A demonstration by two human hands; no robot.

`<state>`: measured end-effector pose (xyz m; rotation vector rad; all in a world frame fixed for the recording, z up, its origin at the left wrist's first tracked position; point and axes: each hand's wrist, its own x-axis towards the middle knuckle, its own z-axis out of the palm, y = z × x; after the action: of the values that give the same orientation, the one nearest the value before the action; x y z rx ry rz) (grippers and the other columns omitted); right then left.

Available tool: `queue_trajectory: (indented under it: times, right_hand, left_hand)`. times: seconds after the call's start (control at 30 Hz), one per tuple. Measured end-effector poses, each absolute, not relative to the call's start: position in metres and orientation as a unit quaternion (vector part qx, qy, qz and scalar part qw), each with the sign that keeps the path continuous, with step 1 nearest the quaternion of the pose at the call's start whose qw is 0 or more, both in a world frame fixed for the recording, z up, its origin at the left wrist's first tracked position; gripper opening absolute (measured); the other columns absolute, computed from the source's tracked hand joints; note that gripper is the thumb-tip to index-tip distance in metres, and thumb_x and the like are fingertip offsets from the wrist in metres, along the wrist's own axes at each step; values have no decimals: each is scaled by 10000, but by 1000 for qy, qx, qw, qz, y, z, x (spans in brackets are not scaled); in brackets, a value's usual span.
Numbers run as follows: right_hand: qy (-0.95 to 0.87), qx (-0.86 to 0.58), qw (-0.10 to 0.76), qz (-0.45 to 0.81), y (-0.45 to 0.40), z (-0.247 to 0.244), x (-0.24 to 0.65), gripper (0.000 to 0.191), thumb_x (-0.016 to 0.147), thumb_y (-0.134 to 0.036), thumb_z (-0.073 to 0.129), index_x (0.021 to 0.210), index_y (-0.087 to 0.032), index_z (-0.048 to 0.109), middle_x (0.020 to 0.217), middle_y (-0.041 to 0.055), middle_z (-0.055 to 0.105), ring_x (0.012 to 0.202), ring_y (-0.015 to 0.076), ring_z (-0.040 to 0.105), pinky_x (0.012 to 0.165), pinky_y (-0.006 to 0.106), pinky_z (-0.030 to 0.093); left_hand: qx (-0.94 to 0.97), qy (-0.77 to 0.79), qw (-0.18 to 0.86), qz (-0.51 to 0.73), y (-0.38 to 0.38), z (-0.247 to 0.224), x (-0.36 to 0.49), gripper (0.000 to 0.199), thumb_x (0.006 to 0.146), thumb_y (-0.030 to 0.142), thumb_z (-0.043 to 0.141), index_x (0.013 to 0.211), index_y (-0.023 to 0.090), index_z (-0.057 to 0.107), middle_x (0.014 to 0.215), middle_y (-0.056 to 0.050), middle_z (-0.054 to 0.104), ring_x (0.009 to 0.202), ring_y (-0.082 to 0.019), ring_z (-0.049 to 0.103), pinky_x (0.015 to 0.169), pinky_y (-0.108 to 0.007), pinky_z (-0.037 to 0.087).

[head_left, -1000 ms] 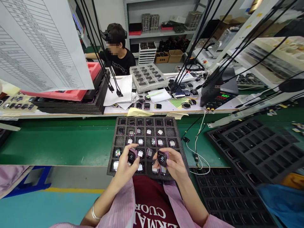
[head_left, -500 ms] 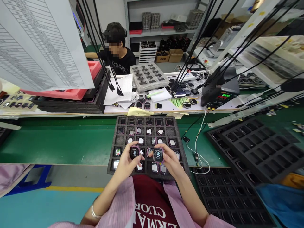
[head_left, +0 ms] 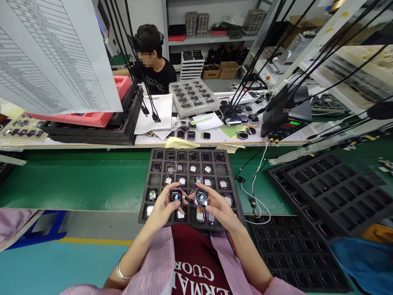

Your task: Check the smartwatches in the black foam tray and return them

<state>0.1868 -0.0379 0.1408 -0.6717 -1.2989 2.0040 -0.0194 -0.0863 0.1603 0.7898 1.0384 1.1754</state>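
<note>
A black foam tray (head_left: pixel 219 169) with square pockets lies before me, several watch modules in it, some with lit white screens. Above its near part my left hand (head_left: pixel 164 207) grips a watch module (head_left: pixel 176 196) whose dark screen shows a small picture. My right hand (head_left: pixel 219 205) is closed on a similar watch module (head_left: pixel 201 197), also lit with a picture, at the same height. A narrow gap separates the two modules. Both screens face up toward me.
Behind the tray, a white shelf holds a clear plastic tray (head_left: pixel 194 98), papers and a power supply (head_left: pixel 287 123) with a lit display. More black foam trays (head_left: pixel 334 192) are stacked at the right. A person (head_left: pixel 156 67) sits beyond the shelf. Cables hang from above.
My right hand has turned its module and moved it slightly left. The left-hand module has shifted slightly right, so the two are closer together. The person's head has moved a little.
</note>
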Motion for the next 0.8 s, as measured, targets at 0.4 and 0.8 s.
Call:
queue_trajectory:
  times: [0.4, 0.8]
  right_hand:
    - [-582, -303, 355, 666, -49, 152, 182, 554, 839, -280, 687, 1349, -250, 473, 1243, 106, 616, 1135, 257, 590, 990, 428, 467]
    - [-505, -372, 406, 664, -48, 144, 178, 328, 910, -425, 546, 1150, -225, 646, 958, 77, 723, 635, 171, 654, 580, 311, 574]
  left_hand:
    - [348, 472, 650, 483, -87, 167, -19, 501, 738, 125, 558, 1231, 162, 476, 965, -64, 641, 658, -127, 622, 654, -300, 557]
    - [358, 423, 677, 484, -90, 164, -19, 521, 759, 106, 535, 1272, 182, 489, 1048, -89, 657, 915, -212, 647, 689, -313, 582]
